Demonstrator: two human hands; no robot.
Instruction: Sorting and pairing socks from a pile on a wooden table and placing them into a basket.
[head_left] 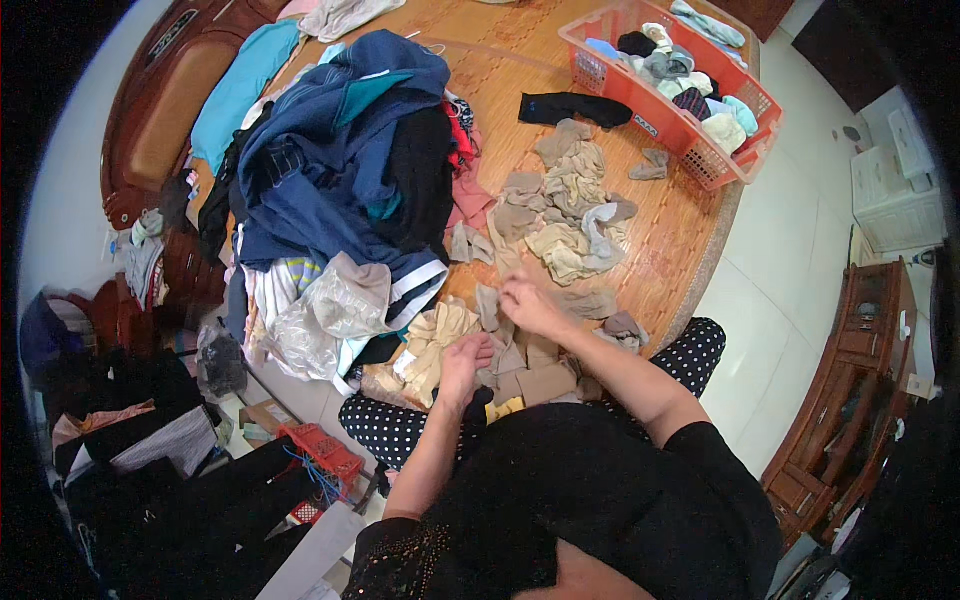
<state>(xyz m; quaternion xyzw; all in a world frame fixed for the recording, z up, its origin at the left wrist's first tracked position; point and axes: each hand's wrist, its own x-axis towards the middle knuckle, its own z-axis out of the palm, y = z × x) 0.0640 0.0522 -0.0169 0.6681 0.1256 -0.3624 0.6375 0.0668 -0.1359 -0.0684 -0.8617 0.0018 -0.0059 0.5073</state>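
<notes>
My right hand (533,306) reaches over the wooden mat, its fingers closed on a thin beige sock (507,258) that stretches toward a loose heap of beige and tan socks (572,245). Lower and to the left, my left hand (466,366) has its fingers curled together beside a cream bunched sock pile (440,325). What lies in its fingertips is hidden. A small greyish-beige sock (487,306) is between the two hands. Close to my lap are flat, folded tan socks (545,383). A black sock (574,108) lies beyond the heap.
A large pile of dark blue clothes (330,170) fills the left of the bed, with a clear plastic bag (340,300) at its near side. At the far right stands an orange basket (690,135) of socks. A red crate (325,455) sits low at left; a wooden cabinet (850,370) stands right.
</notes>
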